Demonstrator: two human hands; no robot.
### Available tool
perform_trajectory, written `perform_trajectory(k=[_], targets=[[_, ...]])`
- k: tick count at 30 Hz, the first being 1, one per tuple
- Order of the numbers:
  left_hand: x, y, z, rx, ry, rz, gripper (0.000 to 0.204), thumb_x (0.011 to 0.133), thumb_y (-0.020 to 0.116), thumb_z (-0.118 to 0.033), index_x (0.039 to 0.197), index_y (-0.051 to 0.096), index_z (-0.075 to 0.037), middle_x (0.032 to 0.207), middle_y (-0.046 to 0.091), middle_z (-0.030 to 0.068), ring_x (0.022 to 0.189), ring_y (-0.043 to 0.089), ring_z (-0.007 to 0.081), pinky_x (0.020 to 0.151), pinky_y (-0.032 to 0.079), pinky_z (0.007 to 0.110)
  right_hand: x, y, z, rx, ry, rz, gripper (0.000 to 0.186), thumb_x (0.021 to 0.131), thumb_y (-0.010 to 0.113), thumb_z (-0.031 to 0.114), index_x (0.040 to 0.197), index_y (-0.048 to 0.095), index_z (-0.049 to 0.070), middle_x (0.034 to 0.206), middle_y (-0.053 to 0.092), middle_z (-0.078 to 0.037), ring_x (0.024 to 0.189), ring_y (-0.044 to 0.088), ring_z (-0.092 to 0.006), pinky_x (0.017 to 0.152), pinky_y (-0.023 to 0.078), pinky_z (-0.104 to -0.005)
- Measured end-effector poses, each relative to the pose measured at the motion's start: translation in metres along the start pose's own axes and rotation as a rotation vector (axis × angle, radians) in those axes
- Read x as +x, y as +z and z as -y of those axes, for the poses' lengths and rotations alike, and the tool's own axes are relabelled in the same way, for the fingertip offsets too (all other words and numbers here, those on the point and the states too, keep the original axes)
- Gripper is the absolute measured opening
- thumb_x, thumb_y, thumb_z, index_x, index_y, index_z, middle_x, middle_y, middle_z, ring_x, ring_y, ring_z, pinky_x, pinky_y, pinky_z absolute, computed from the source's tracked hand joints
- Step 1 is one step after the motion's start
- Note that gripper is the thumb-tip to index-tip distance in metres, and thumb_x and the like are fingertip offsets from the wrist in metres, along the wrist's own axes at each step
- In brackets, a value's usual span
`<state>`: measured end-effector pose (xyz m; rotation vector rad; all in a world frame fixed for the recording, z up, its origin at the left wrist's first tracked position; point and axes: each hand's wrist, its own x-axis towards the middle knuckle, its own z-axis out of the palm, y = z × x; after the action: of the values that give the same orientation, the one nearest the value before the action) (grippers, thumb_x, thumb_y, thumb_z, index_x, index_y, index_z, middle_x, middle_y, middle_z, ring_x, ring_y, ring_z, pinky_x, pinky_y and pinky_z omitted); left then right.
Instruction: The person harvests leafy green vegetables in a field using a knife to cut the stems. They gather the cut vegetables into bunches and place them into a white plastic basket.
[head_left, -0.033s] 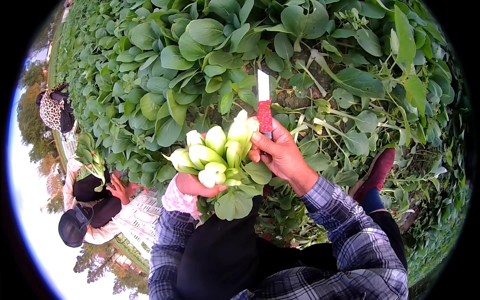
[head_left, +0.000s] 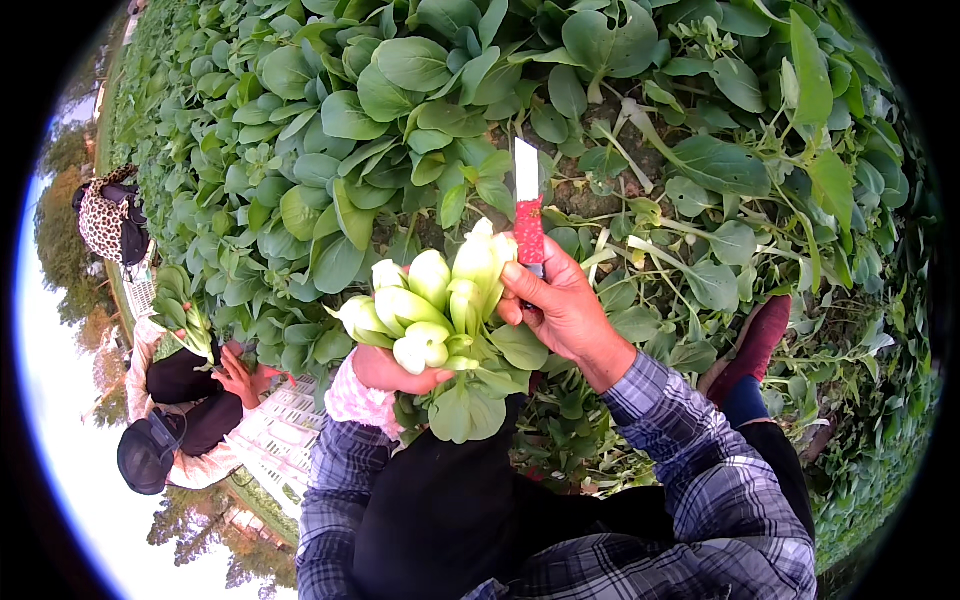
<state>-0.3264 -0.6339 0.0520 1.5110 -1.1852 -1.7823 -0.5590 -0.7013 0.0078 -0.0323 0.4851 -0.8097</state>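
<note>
My left hand (head_left: 385, 372) holds a bunch of cut bok choy (head_left: 440, 310) from below, with the pale stem bases facing the camera and the green leaves hanging down. My right hand (head_left: 562, 312) grips a knife (head_left: 527, 200) with a red handle and a pale blade that points up and away. Its thumb rests against the right side of the bunch. Both forearms wear plaid sleeves.
Rows of leafy bok choy plants (head_left: 400, 100) fill the ground ahead. My dark red shoe (head_left: 762, 335) stands among the plants at right. At left a person in a black cap (head_left: 150, 455) holds greens beside a white crate (head_left: 290, 430). Another person in a spotted top (head_left: 105, 222) is farther back.
</note>
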Motion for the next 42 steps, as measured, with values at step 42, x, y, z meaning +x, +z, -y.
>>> perform_trajectory(k=[42], targets=[[0.097, -0.045, -0.025, 1.480, -0.166, -0.010, 0.075, 0.054, 0.075, -0.010, 0.123, 0.046, -0.003, 0.140, 0.037, 0.0091, 0.074, 0.062, 0.0387, 0.068, 0.052, 0.046, 0.119, -0.067, -0.013, -1.388, -0.320, -0.186, 0.017, 0.089, 0.052, 0.007, 0.103, 0.054, -0.002, 0.093, 0.060, -0.025, 0.076, 0.060, -0.0418, 0.067, 0.049, -0.0430]])
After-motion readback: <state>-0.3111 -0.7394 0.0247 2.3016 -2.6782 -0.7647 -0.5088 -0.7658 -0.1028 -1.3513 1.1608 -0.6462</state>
